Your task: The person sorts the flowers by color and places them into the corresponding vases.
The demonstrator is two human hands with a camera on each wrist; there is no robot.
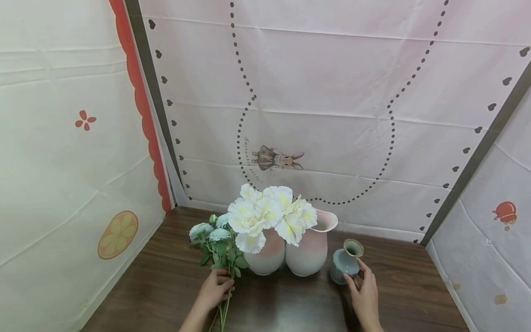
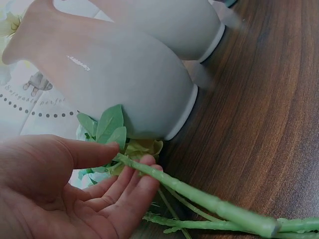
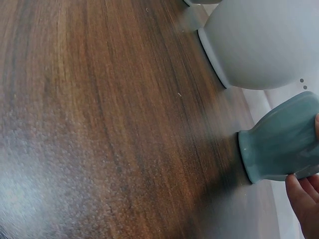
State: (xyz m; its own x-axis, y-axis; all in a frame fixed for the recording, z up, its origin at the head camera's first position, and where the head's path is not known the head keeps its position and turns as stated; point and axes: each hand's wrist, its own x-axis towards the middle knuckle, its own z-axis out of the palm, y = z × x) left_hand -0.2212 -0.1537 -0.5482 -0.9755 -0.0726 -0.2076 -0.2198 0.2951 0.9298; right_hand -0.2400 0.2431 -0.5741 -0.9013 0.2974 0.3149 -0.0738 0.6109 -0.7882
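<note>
Dark wood-grain table (image 1: 290, 304), boxed in by printed cloth: a pink backdrop (image 1: 332, 92) with dotted lines and a small rabbit figure (image 1: 277, 159) at the rear, cream panels with a red scalloped border on the left, pale pink on the right.

Toward the table's back edge, near its middle, two pink-to-white vases touch side by side. Left vase (image 1: 266, 256) carries large white-and-yellow blooms (image 1: 269, 214); right vase (image 1: 309, 251) has a flared pink lip. Just right of them, apart by a narrow gap, stands a small teal vase (image 1: 345, 263), upright, brownish rim.

Left hand (image 1: 215, 289): rests on the table in front of the left vase, thumb and fingers (image 2: 130, 183) loosely closed around green stems (image 2: 199, 196). The stems belong to a spray of pale blue-green flowers (image 1: 209, 232) lying on the table, heads toward the back-left, leaves against the left vase's base. Cut ends point toward the front edge.

Right hand (image 1: 365, 295): fingertips (image 3: 304, 196) and thumb on the teal vase's lower body, a light grasp from the front-right. Vase base flat on the table.
</note>
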